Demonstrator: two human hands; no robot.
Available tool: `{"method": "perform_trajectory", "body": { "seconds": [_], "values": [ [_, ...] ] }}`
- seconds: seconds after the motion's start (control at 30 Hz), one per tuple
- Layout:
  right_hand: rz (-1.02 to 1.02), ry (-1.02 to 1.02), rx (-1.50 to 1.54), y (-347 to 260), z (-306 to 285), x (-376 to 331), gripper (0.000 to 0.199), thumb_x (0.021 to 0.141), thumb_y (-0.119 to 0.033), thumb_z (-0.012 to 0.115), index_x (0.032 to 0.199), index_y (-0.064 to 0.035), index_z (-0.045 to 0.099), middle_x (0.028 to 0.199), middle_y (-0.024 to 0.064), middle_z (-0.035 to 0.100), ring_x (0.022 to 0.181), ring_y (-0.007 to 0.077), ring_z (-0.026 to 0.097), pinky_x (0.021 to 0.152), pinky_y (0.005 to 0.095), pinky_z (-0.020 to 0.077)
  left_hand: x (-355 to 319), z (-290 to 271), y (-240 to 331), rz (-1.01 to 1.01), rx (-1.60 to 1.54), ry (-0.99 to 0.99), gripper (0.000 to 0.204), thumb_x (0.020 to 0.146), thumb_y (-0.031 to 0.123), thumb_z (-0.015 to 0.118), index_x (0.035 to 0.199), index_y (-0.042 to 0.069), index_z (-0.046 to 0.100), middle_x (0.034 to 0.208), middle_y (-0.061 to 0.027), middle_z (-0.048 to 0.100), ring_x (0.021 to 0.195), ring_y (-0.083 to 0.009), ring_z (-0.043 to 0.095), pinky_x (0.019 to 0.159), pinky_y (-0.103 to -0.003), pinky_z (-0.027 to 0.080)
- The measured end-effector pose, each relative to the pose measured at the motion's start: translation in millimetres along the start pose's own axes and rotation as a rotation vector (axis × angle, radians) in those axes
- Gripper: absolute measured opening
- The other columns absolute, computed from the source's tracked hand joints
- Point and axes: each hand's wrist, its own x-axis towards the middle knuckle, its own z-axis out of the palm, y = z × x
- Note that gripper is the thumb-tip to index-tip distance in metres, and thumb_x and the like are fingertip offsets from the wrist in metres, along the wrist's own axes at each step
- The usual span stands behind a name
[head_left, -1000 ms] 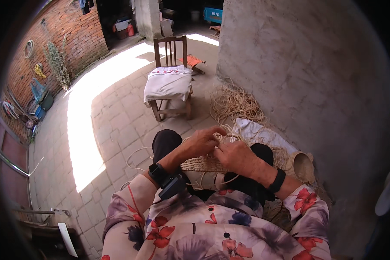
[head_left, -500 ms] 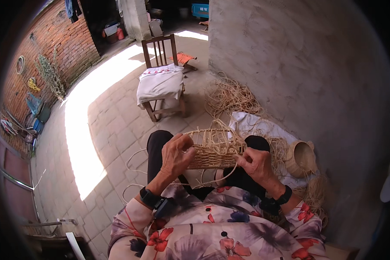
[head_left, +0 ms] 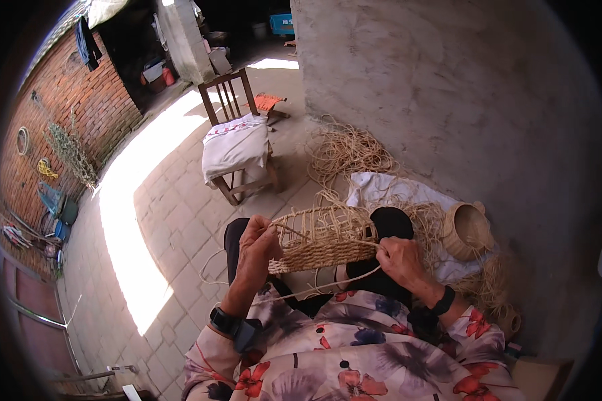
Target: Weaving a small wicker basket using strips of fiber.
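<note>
A half-woven basket (head_left: 324,256) of tan straw cord lies across my lap, between my knees. Its lower band is tightly woven, and open loops of cord stand along its far side. My left hand (head_left: 254,250) is closed at the basket's left end, fingers bent around its edge. At the right end my right hand (head_left: 401,260) pinches a cord (head_left: 344,243) that runs along the front of the open loops. Another length of cord (head_left: 314,289) droops below the basket and loops out to the left past my knee.
To the right, a small round woven basket (head_left: 465,230) lies tipped on a white cloth (head_left: 374,187) among loose straw cord. A bigger heap of cord (head_left: 351,150) lies against the grey wall (head_left: 448,87). Ahead stands a wooden chair (head_left: 234,140) draped with white cloth; an orange stool (head_left: 267,102) is behind it.
My right hand has moved slightly right and down, drawing the cord straighter across the basket. My left hand has shifted left and turned more upright. The view has tilted a little.
</note>
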Motion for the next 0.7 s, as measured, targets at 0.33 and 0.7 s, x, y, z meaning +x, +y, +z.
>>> {"method": "perform_trajectory", "body": {
  "seconds": [0.33, 0.7],
  "values": [
    [0.884, 0.319, -0.395, 285.2, -121.0, -20.2, 0.032, 0.079, -0.032, 0.068, 0.099, -0.0072, 0.07, 0.101, 0.021, 0.069, 0.094, 0.0424, 0.065, 0.079, 0.0508, 0.0513, -20.1, -57.3, 89.9, -0.352, 1.203, -0.246, 0.019, 0.086, 0.019, 0.067, 0.098, 0.005, 0.065, 0.07, 0.0003, 0.056, 0.062, -0.0104, 0.053, 0.056, -0.028, 0.042],
    [0.287, 0.148, -0.071, 140.8, -31.8, 17.9, 0.028, 0.079, -0.014, 0.071, 0.104, -0.0017, 0.066, 0.099, 0.016, 0.066, 0.092, 0.0324, 0.066, 0.082, 0.0426, 0.0531, -8.2, 32.0, 14.4, 0.686, 1.598, -0.062, 0.012, 0.074, 0.017, 0.076, 0.078, 0.01, 0.068, 0.078, -0.0053, 0.06, 0.072, -0.0244, 0.057, 0.07, -0.037, 0.038]
  ]
}}
